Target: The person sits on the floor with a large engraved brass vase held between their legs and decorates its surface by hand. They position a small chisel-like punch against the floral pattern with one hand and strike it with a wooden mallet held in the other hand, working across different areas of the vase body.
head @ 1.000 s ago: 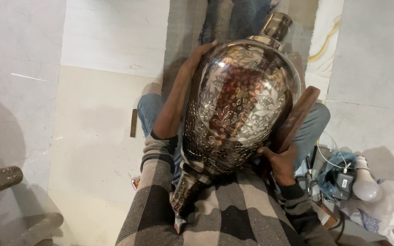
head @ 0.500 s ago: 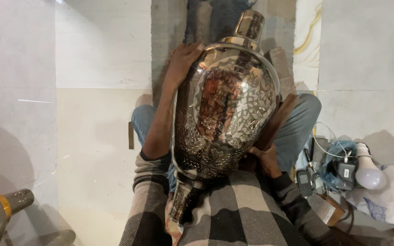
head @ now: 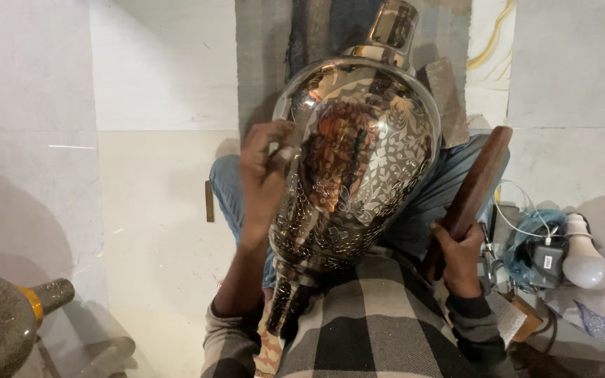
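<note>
The engraved metal vase (head: 358, 168) lies across your lap, neck pointing away toward the floor tiles (head: 162, 210), foot tucked against your checked shirt. Judgement: polished sheet metal, stiff, probably weighty for its bulk and slick on the mirror-bright areas; the cut pattern gives some grip. It is best held at the narrow foot or neck, with the belly cradled on the thighs, since the rounded body would likely roll and dent if it slid off. Surface: bulbous body, floral and leaf engraving over the lower and right portions, plainer reflective patches near the shoulder. Your left hand (head: 267, 175) rests on the vase's left flank, fingers curled and pinching a small slim tool (head: 283, 152) against the metal; what kind of tool is too small to tell. Your right hand (head: 460, 255) is wrapped closed around the lower end of a brown wooden stick (head: 474, 189), held just beside the vase. Further out: a second patterned vessel (head: 1, 322) at lower left, a white bulb (head: 582, 255) and cables at right.
</note>
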Tool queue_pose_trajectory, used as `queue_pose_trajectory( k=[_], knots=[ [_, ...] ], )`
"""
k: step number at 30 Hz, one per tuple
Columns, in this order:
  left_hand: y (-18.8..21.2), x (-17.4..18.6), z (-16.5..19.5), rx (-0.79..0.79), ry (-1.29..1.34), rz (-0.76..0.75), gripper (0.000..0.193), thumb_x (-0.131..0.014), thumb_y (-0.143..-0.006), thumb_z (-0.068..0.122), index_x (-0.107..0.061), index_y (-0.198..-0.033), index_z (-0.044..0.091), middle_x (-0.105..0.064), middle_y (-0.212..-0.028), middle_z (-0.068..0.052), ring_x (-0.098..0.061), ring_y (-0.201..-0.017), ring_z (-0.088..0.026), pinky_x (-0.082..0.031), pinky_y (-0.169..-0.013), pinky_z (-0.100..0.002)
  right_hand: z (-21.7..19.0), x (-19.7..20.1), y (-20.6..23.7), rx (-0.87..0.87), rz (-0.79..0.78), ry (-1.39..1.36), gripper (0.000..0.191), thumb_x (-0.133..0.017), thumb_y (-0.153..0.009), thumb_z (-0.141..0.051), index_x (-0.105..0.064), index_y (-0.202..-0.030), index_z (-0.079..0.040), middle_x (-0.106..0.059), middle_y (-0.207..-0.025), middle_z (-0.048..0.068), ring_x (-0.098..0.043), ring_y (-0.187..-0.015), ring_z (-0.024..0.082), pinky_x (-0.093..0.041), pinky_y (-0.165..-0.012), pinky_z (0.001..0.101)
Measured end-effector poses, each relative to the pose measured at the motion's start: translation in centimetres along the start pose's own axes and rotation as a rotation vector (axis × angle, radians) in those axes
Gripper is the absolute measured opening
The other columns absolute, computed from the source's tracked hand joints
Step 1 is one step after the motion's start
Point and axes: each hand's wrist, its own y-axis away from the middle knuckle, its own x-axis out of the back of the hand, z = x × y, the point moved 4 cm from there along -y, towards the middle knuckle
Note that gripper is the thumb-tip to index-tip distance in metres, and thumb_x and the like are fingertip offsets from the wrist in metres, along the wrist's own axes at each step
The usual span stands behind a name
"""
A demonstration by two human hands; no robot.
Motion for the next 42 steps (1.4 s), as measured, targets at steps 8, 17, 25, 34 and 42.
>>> queue_pose_trajectory(
  k=[8, 17, 25, 34, 42],
  knots=[
    [-0.8, -6.4, 3.6, 0.327, 0.392, -0.348, 0.034, -0.067, -0.093, -0.012, -0.061, -0.126, -0.002, -0.075, -0.103, -0.008, -0.073, -0.096, -0.013, -0.062, -0.087, -0.027, -4.0, -0.8, 2.7, 0.133, -0.227, -0.043, 0.044, -0.075, -0.085, -0.009, -0.057, -0.124, -0.001, -0.067, -0.086, 0.004, -0.064, -0.068, 0.014, -0.053, -0.059, 0.0308],
    [-0.8, -7.6, 4.9, 0.315, 0.349, -0.309, 0.041, -0.064, -0.098, -0.005, -0.061, -0.139, 0.001, -0.073, -0.107, -0.008, -0.069, -0.095, -0.010, -0.059, -0.084, -0.025, 1.1, -0.8, 4.0, 0.290, -0.079, 0.319, 0.021, -0.077, -0.083, -0.009, -0.067, -0.097, 0.002, -0.062, -0.077, 0.003, -0.055, -0.070, 0.008, -0.047, -0.064, 0.0268],
    [-0.3, -8.3, 7.3, 0.064, -0.007, -0.086, 0.040, -0.063, -0.096, -0.005, -0.064, -0.135, 0.005, -0.075, -0.103, -0.010, -0.074, -0.093, -0.015, -0.059, -0.085, -0.027, -5.4, -2.9, 2.6, 0.453, -0.012, 0.446, 0.034, -0.078, -0.078, -0.005, -0.070, -0.110, 0.003, -0.068, -0.081, 0.012, -0.061, -0.071, 0.013, -0.051, -0.068, 0.0277],
    [1.5, -8.9, 6.4, 0.063, -0.178, 0.054, 0.027, -0.062, -0.098, -0.006, -0.068, -0.122, 0.005, -0.077, -0.100, -0.009, -0.075, -0.087, -0.018, -0.060, -0.082, -0.030, -15.0, -5.5, -0.2, 0.609, -0.189, 0.518, 0.069, -0.073, -0.073, -0.001, -0.065, -0.141, -0.004, -0.070, -0.096, 0.017, -0.069, -0.078, 0.023, -0.054, -0.075, 0.0326],
    [2.3, -8.9, 5.8, -0.013, -0.370, 0.113, 0.032, -0.061, -0.092, -0.006, -0.062, -0.122, 0.007, -0.076, -0.106, -0.011, -0.078, -0.092, -0.024, -0.060, -0.079, -0.033, -22.9, -6.8, -2.1, 0.966, -0.363, 0.841, 0.071, -0.080, -0.073, -0.005, -0.066, -0.142, -0.014, -0.075, -0.117, 0.014, -0.068, -0.075, 0.025, -0.054, -0.066, 0.0368]
  ],
)
